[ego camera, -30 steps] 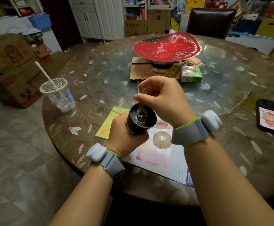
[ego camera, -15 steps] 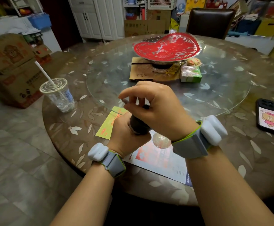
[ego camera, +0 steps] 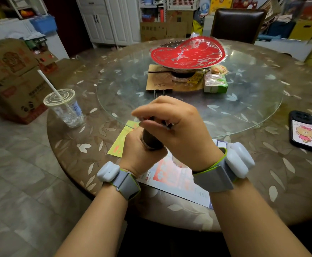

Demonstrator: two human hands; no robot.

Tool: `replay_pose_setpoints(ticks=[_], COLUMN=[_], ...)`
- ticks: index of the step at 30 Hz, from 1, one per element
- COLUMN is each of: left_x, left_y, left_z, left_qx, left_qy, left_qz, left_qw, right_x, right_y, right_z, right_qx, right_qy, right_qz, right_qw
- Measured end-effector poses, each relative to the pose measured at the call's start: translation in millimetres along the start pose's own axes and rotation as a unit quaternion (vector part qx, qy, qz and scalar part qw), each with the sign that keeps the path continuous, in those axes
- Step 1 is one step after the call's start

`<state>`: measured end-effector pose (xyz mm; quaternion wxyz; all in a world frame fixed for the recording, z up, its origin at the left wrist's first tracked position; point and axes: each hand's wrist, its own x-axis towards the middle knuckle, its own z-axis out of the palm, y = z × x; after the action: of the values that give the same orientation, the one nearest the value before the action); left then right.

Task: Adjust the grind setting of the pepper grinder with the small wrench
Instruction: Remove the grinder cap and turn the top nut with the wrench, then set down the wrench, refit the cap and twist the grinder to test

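My left hand [ego camera: 138, 154] grips the dark cylindrical pepper grinder [ego camera: 149, 140] from below, holding it above the table's near edge. My right hand [ego camera: 177, 130] lies over the grinder's open end, fingers pinched together there. The small metal wrench is hidden under those fingers, and only a thin sliver of it may show by the fingertips. Most of the grinder is covered by both hands. A clear round cap [ego camera: 179, 163] lies on the paper just under my right wrist.
A lidded plastic cup with a straw [ego camera: 66, 108] stands at the left. A phone [ego camera: 307, 133] lies at the right. Papers [ego camera: 179, 182] lie under my hands. A red heart-shaped dish [ego camera: 187, 52] and snack packs [ego camera: 215, 83] sit on the glass turntable [ego camera: 244, 108].
My right hand has swung down over the grinder's open end, turning to the left. The wrench, seen standing in the grinder a second ago, is now hidden by my fingers.
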<state>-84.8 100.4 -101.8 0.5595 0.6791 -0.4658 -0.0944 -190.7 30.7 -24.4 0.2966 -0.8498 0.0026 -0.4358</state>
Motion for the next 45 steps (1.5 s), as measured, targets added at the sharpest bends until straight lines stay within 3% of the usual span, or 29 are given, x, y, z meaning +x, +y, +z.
replay_pose_setpoints(ticks=[5, 8, 14, 18, 22, 27, 36, 45], left_x=[1, 2, 2, 3, 3, 4, 5, 4], left_y=[-5, -3, -4, -6, -4, -5, -7, -4], left_z=[-2, -3, -7, -7, -5, -4, -6, -6], left_qx=[0.017, -0.001, -0.048, -0.045, -0.038, -0.019, -0.019, -0.030], left_qy=[0.048, 0.042, 0.054, 0.056, 0.047, 0.043, 0.052, 0.051], left_qz=[0.007, 0.007, -0.008, -0.015, -0.014, -0.015, 0.000, 0.001], left_qw=[0.999, 0.999, 0.997, 0.997, 0.998, 0.999, 0.998, 0.998], right_x=[-3, -9, -54, -79, -90, -94, -99, -105], right_y=[10, 34, 102, 131, 147, 168, 174, 175], right_z=[-12, -21, -31, -39, -50, -64, -70, -78], right_qx=[0.170, 0.154, -0.100, -0.226, -0.332, -0.381, -0.391, -0.420], right_qy=[0.182, 0.243, 0.140, 0.083, -0.022, -0.115, -0.138, -0.079], right_qz=[0.119, 0.182, 0.259, 0.211, 0.145, 0.148, 0.200, 0.240], right_qw=[0.961, 0.940, 0.950, 0.947, 0.932, 0.905, 0.888, 0.872])
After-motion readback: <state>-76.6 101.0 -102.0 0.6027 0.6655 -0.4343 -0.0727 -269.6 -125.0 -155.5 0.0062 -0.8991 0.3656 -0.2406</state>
